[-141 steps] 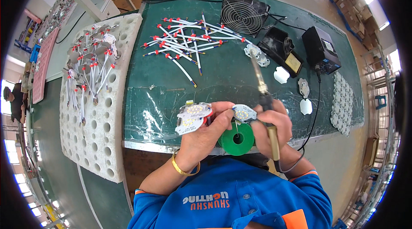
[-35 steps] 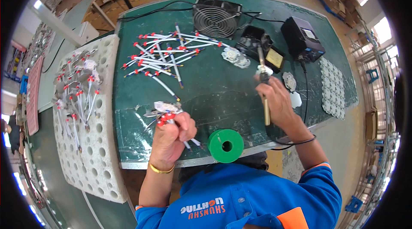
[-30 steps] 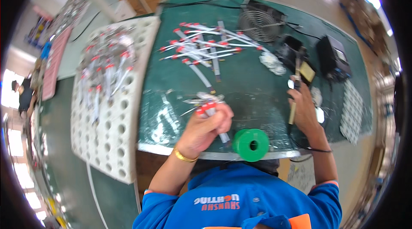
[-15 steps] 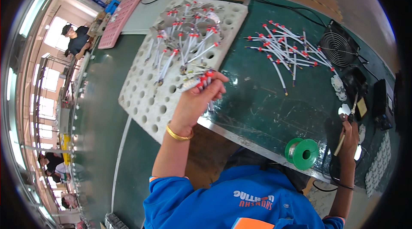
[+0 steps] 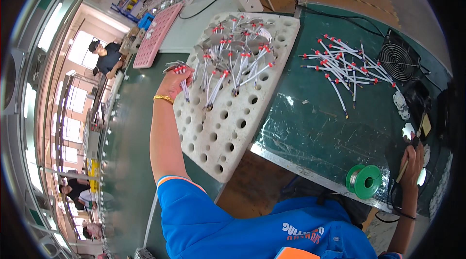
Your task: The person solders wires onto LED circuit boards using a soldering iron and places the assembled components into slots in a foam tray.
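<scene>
Standing far to the left of the left hand, a co-worker [image 5: 108, 58] in dark clothing works beside bright windows, with a pink tray [image 5: 151, 39] between that person and the hand. The left hand [image 5: 173, 80] is raised with a gold bangle at the wrist, fingers pinched on a small bundle of white wires with red ends [image 5: 180, 75], held over the left edge of a white perforated board [image 5: 228, 128]. Just right of this hand, more red-tipped wires [image 5: 233, 64] stand in the board's holes. Between the hands lies the scratched green table mat [image 5: 315, 132], carrying a loose pile of wires [image 5: 340, 67] and a green solder spool [image 5: 364, 180]. A small black fan [image 5: 398, 59] sits above the right hand. The right hand [image 5: 412, 166] is closed around a soldering iron handle [image 5: 402, 171] at the mat's right edge.
</scene>
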Demonstrator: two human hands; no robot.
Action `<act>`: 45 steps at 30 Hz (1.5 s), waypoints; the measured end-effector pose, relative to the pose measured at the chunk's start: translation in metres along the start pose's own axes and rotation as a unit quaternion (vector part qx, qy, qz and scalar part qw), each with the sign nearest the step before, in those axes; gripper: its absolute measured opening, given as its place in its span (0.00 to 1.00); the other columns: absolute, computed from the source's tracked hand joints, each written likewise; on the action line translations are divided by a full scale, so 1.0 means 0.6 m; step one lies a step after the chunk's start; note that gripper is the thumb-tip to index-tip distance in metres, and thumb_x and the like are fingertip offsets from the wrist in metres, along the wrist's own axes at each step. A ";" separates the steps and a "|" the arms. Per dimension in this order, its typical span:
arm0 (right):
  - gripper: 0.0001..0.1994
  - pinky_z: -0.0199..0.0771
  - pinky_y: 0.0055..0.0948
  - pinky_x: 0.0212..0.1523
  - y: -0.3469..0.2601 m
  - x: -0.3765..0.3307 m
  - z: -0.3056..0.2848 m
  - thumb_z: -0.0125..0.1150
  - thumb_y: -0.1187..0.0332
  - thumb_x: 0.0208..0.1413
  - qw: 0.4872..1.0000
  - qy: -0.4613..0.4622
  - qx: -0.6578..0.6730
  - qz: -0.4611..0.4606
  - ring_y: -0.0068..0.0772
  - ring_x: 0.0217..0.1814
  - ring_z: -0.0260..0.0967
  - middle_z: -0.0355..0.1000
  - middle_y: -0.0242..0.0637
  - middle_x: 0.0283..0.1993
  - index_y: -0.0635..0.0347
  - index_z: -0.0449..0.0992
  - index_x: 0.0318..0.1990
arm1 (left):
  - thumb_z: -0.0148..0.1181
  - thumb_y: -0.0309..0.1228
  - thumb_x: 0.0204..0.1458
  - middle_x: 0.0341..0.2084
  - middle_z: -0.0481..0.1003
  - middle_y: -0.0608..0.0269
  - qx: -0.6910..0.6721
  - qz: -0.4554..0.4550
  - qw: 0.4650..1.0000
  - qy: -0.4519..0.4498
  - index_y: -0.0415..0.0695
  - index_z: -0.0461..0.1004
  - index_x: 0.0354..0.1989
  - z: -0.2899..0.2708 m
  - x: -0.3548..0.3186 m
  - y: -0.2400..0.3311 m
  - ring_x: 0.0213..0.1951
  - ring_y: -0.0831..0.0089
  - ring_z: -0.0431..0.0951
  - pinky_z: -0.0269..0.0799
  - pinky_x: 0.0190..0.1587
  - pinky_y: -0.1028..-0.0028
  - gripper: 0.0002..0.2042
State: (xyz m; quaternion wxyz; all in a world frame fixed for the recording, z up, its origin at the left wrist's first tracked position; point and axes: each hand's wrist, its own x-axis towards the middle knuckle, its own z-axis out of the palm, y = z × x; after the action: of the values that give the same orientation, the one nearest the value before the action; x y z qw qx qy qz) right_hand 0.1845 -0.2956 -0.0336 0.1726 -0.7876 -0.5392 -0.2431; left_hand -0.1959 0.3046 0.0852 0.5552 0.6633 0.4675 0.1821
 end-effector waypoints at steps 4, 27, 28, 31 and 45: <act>0.17 0.67 0.50 0.48 0.009 -0.021 0.011 0.52 0.87 0.44 1.000 0.014 -0.005 0.021 0.62 0.50 0.66 0.66 0.59 0.52 0.64 0.60 0.41 | 0.61 0.28 0.49 0.28 0.75 0.68 0.035 -0.036 0.999 0.009 0.42 0.75 0.39 -0.009 0.054 0.009 0.30 0.78 0.75 0.72 0.34 0.77 0.09; 0.17 0.69 0.46 0.45 0.005 -0.013 0.012 0.52 0.88 0.44 0.999 0.023 -0.021 0.021 0.58 0.45 0.68 0.68 0.57 0.49 0.63 0.60 0.41 | 0.59 0.33 0.52 0.31 0.75 0.74 0.063 -0.056 0.994 0.068 0.46 0.73 0.42 -0.062 0.110 -0.056 0.31 0.84 0.73 0.69 0.35 0.82 0.10; 0.17 0.69 0.46 0.45 0.005 -0.011 0.011 0.52 0.88 0.44 0.999 0.021 -0.020 0.022 0.58 0.45 0.68 0.68 0.57 0.49 0.63 0.60 0.41 | 0.59 0.33 0.52 0.31 0.75 0.74 0.064 -0.057 0.994 0.068 0.46 0.73 0.42 -0.066 0.113 -0.060 0.31 0.84 0.73 0.69 0.35 0.82 0.10; 0.16 0.69 0.46 0.44 0.008 -0.012 0.009 0.52 0.87 0.45 0.999 0.019 -0.025 0.014 0.57 0.45 0.69 0.68 0.57 0.49 0.62 0.60 0.41 | 0.60 0.33 0.51 0.27 0.73 0.73 0.071 -0.021 0.995 0.067 0.43 0.75 0.39 -0.062 0.118 -0.072 0.24 0.85 0.69 0.66 0.29 0.85 0.09; 0.16 0.68 0.46 0.46 0.056 -0.113 0.048 0.61 0.83 0.39 0.986 0.027 0.000 0.166 0.57 0.43 0.69 0.70 0.56 0.45 0.60 0.68 0.37 | 0.54 0.35 0.52 0.18 0.70 0.72 0.228 0.053 0.957 0.170 0.43 0.78 0.38 -0.047 0.139 -0.106 0.20 0.84 0.65 0.58 0.22 0.80 0.11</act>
State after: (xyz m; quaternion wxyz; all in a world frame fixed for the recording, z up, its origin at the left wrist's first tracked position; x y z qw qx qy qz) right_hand 0.2014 -0.3443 -0.0960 0.2252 -0.8593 -0.3960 -0.2326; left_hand -0.2027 0.3856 0.0136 0.2912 0.7550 0.5487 0.2100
